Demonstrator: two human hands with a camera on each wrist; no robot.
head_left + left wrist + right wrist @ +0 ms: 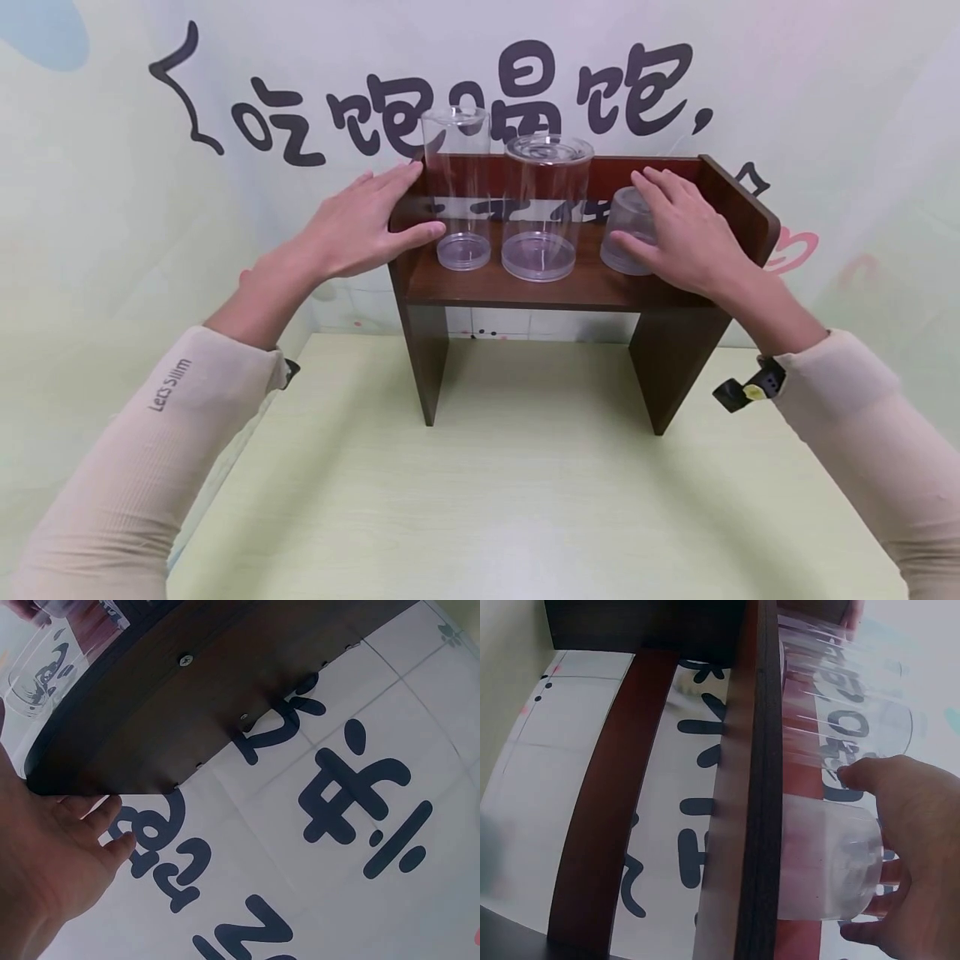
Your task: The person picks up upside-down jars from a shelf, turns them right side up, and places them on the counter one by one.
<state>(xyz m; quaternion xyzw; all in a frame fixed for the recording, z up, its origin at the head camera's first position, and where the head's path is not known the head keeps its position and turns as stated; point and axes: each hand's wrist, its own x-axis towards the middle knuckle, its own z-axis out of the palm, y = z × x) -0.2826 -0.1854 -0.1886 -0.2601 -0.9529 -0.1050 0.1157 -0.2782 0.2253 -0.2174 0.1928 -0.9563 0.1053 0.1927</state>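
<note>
Three clear plastic containers stand on a dark brown wooden shelf (607,290): a tall narrow one (461,196) at the left, a wider one (546,212) in the middle and a short frosted one (627,237) at the right. My right hand (690,233) is spread about the top of the short container; in the right wrist view its thumb (862,776) stands apart from the wall. At the shelf's left side panel (195,682) is my left hand (360,223), fingers extended and thumb towards the tall container. Contact there is unclear.
The shelf stands on a pale wooden table (510,492) against a white wall cloth (247,75) with large black characters. Two side legs (667,367) hold it up, with open space between them. A raised right side panel (738,208) borders the top.
</note>
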